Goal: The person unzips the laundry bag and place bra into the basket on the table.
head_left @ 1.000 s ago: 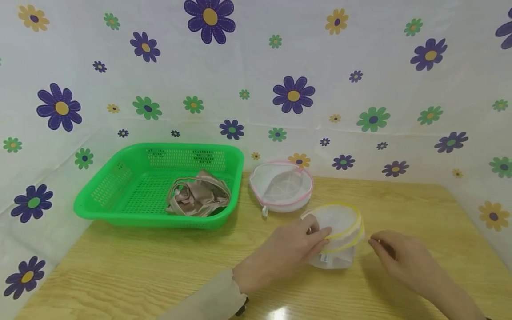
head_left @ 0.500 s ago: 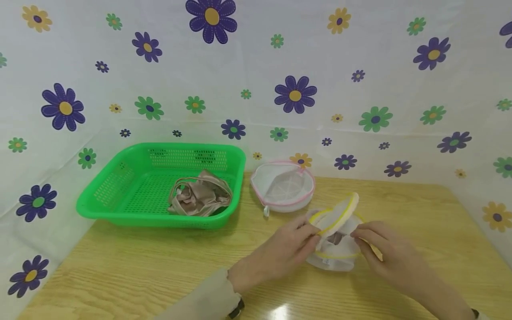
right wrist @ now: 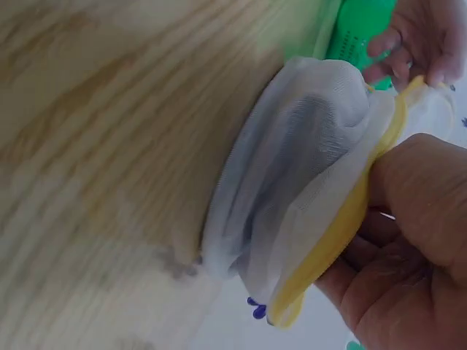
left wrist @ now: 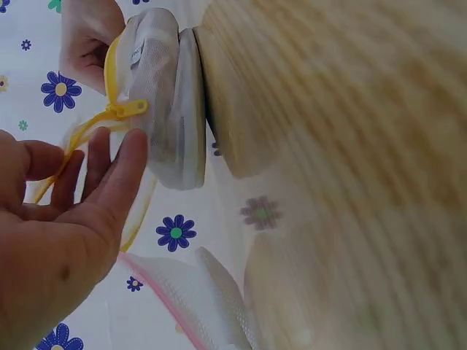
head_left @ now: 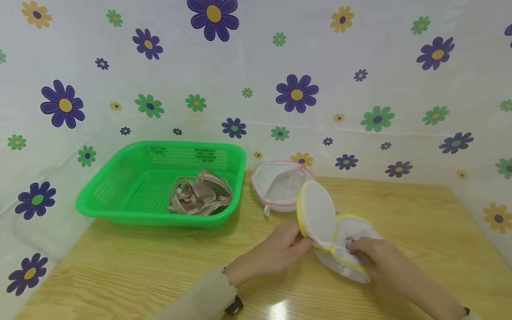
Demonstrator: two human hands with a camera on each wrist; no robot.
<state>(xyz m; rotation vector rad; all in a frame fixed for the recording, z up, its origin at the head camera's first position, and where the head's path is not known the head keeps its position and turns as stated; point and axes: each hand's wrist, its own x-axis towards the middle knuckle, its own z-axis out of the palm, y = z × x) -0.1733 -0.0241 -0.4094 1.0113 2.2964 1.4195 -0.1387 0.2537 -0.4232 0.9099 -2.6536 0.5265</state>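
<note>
A round white mesh laundry bag with yellow zip trim (head_left: 345, 268) stands unzipped on the table, its round lid (head_left: 318, 212) raised to the left. My left hand (head_left: 285, 249) pinches the yellow edge by the lid; the yellow zip pull (left wrist: 131, 109) hangs close to its fingertips in the left wrist view. My right hand (head_left: 380, 260) reaches over the rim into the opening, its fingers curled at a small bunch of mauve cloth (head_left: 350, 242). In the right wrist view the right hand (right wrist: 408, 248) is beside the yellow rim, its fingertips hidden behind it.
Behind the lid lies a second mesh laundry bag with pink trim (head_left: 276, 182), partly unzipped. A green plastic basket (head_left: 160, 218) holds a crumpled taupe satin garment (head_left: 202, 195) at the left. A flower-print sheet (head_left: 256, 66) closes off the wooden table's (head_left: 140, 275) back and sides.
The yellow-trimmed lid has swung up and left with my left hand, opening the bag. My right hand has moved from beside the bag to its rim, then inside to the cloth.
</note>
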